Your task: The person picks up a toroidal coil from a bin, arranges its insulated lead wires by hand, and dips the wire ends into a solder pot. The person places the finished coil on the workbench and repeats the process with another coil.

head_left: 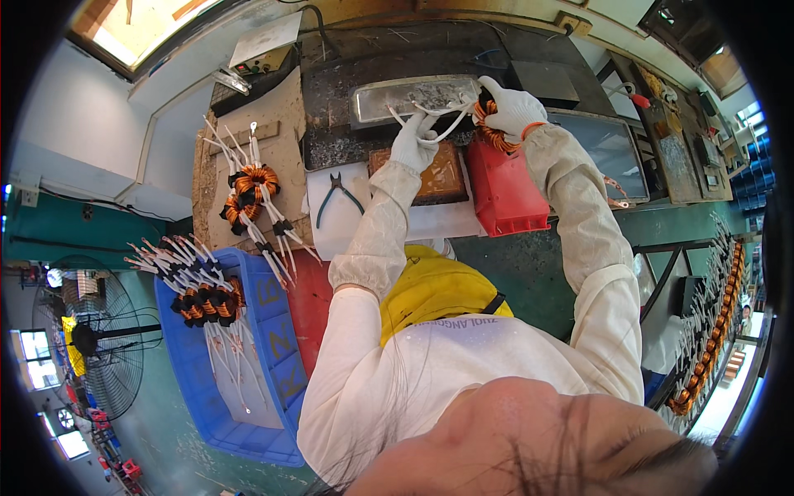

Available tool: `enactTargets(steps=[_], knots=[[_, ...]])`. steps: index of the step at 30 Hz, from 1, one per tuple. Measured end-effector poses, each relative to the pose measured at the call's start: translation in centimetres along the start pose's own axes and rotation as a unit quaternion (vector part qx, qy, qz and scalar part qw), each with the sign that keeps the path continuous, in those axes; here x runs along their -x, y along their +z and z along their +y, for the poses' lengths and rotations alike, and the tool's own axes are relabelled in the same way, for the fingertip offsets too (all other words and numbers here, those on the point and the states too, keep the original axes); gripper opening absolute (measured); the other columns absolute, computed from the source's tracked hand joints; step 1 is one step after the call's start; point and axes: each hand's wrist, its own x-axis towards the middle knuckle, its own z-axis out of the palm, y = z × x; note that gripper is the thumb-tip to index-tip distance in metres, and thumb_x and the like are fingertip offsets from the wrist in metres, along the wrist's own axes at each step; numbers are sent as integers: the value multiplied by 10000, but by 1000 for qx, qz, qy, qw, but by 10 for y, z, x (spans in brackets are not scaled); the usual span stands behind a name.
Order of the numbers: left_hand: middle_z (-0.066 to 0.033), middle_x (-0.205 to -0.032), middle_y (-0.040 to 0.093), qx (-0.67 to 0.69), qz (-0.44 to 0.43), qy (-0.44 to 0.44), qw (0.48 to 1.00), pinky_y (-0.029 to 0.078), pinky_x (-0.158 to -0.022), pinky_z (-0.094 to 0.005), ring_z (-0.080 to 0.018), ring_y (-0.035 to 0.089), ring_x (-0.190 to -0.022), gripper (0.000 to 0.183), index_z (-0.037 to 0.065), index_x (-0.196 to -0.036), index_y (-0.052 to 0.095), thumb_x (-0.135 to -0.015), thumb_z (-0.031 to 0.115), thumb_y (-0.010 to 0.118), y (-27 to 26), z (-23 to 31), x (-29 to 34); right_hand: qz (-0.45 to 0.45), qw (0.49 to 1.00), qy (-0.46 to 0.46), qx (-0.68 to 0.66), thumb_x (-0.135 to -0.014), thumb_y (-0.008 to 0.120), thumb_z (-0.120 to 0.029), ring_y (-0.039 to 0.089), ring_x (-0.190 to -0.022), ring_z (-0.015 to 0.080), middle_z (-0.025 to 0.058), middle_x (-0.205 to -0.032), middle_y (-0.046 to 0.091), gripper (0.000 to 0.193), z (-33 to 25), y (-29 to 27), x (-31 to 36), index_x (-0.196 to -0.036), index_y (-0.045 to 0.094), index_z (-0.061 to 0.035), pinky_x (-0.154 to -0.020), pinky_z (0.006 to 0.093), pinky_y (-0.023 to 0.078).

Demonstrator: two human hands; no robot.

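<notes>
In my right hand [514, 114], gloved in white, is a ring-shaped copper wire coil [495, 132] with black wrapping. My left hand [413, 145], also gloved, has its fingers closed on the coil's white-sleeved leads [451, 124]. The lead ends reach over the near edge of a rectangular metal trough [397, 103] with a silvery, dull surface; whether they touch it I cannot tell. Just below my left hand sits a brown square tray [451, 194] with an amber, glossy surface. A red plastic bin [504, 190] stands under my right hand.
Cutting pliers [337, 198] lie on white paper left of my left forearm. More coils [252, 182] rest on a board at the left. A blue crate [277, 331] holds several others. A rack of coils [711, 339] stands at right, a large fan [99, 339] at far left.
</notes>
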Motion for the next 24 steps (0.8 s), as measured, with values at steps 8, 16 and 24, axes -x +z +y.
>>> enactTargets(steps=[8, 16, 24], knots=[[-93, -1255, 631, -3, 6, 12, 1000, 378, -401, -177, -74, 504, -551, 203, 143, -1157, 585, -1002, 264, 537, 6, 2, -2, 14, 1000, -5, -13, -751, 699, -335, 678, -909, 396, 230, -996, 689, 797, 6, 4, -4, -1462, 349, -256, -780, 486, 541], [-122, -1198, 651, 21, 8, 3, 1000, 385, -394, -173, -81, 522, -525, 180, 111, -1121, 567, -1002, 239, 523, 5, 2, -3, 5, 1000, 1, -20, -756, 683, -339, 672, -888, 409, 238, -974, 683, 802, 8, 4, -2, -1470, 327, -253, -789, 485, 531], [-144, -1202, 626, 41, -24, -4, 999, 422, -487, -205, -129, 579, -736, 259, 58, -1174, 569, -986, 228, 519, -21, 2, -19, 7, 1000, -3, -22, -751, 678, -333, 672, -871, 410, 238, -961, 685, 802, 8, 3, -2, -1468, 329, -250, -778, 487, 533]])
